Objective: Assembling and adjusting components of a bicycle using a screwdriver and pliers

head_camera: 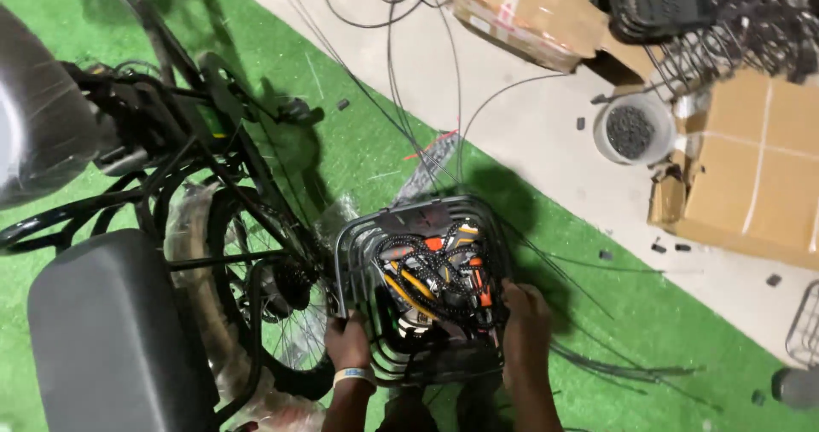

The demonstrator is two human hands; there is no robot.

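1. Left hand (pixel 348 340): low in the view, back of the hand toward the camera, fingers curled closed in a grip.
2. Left wrist: carries a pale band; forearm runs straight down out of view.
3. Right hand (pixel 525 321): level with the left and well apart from it, fingers closed in a grip.
4. Right forearm: angles down toward the bottom edge.

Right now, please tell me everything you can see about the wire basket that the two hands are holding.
The wire basket is dark grey, made of thin metal bars with rounded corners. It is held upright above green turf, beside a bicycle's rear wheel. The left hand grips its near-left rim, the right hand its right side. Inside lie black-and-yellow braided cords and orange parts.
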